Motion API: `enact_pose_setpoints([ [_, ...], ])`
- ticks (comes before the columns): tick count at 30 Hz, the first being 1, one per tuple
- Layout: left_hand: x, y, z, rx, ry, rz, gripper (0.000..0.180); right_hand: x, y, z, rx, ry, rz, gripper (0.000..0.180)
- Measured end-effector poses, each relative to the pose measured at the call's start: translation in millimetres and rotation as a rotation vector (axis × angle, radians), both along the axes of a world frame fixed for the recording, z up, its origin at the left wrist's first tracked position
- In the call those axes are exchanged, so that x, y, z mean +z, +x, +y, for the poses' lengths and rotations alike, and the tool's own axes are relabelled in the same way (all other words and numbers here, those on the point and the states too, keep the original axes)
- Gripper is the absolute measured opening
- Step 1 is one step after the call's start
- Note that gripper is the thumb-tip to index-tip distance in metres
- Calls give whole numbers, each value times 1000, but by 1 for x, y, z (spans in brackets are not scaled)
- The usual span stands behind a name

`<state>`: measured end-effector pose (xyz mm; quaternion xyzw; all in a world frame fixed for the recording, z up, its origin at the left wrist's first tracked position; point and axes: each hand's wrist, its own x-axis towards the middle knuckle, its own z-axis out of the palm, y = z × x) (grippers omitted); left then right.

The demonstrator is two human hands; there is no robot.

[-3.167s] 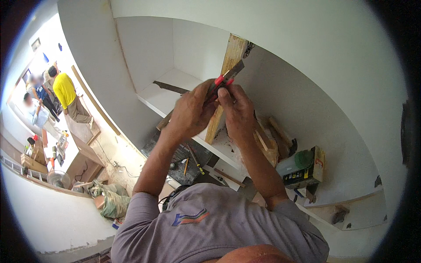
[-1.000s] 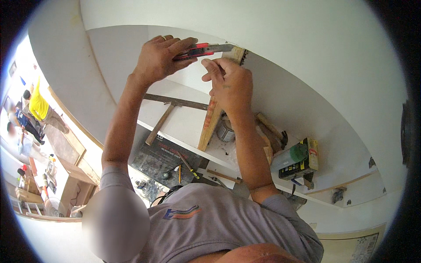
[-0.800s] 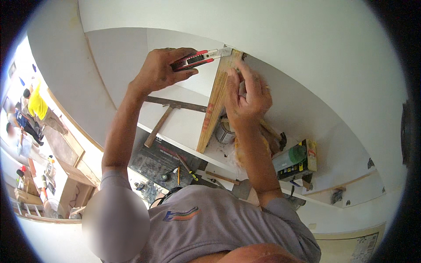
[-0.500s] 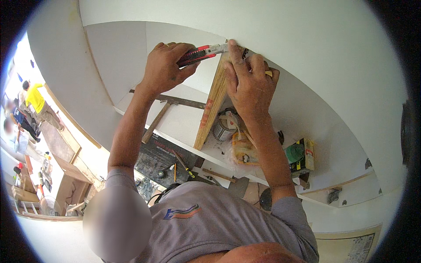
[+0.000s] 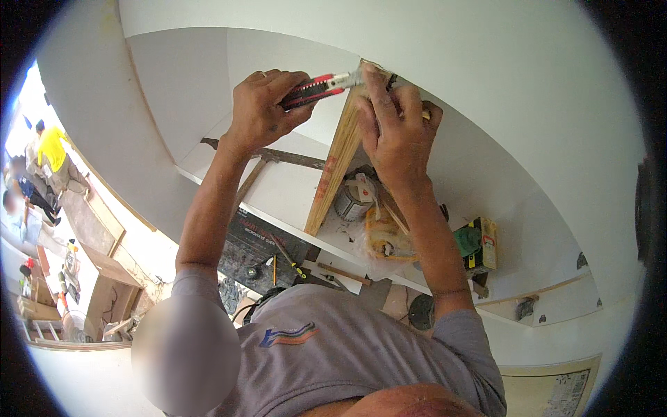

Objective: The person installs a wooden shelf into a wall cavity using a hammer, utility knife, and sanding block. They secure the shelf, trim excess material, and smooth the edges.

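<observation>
at the upper end of a bare, yellow-brown wooden upright [image 5: 328, 184] in a white cabinet [image 5: 288, 66], the left hand [image 5: 267, 110] has its grip clenched around a red and black utility knife [image 5: 313, 92] with a grey metal blade [image 5: 345, 80]. the knife points to the right, its tip at the top of the upright. opposite, the right hand [image 5: 401, 132] has a released grip, the index finger stretched up beside the tip and the others loosely bent; blur and overlap make it hard to say whether that finger touches the blade or the wood. left of the upright, on a white shelf [image 5: 283, 198], lie a long, flat, dark bar [image 5: 297, 160] and a straight wooden handle [image 5: 249, 183]. right of the upright are a grey cylindrical metal can [image 5: 352, 204], a yellow object in clear plastic [image 5: 382, 240] and a black and yellow box [image 5: 488, 244]. below the shelf, a slim yellow pencil [image 5: 274, 270] lies on a flat black box [image 5: 240, 240].
</observation>
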<state>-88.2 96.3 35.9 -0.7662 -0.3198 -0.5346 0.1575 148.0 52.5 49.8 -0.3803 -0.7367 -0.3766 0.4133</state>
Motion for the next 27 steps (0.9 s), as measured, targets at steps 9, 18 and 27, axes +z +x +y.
enact_pose_setpoints([
  [9, -33, -7, -25, -240, -620, -405, 24, 17, 11, -10, 304, 77, 135, 49],
  [18, -3, 56, -39, -419, -401, -855, 19, 8, -12, -3, 209, 167, 168, 47],
  [27, 9, 121, -59, -314, -321, -835, 41, -8, 17, 6, 223, 259, 43, 49],
])
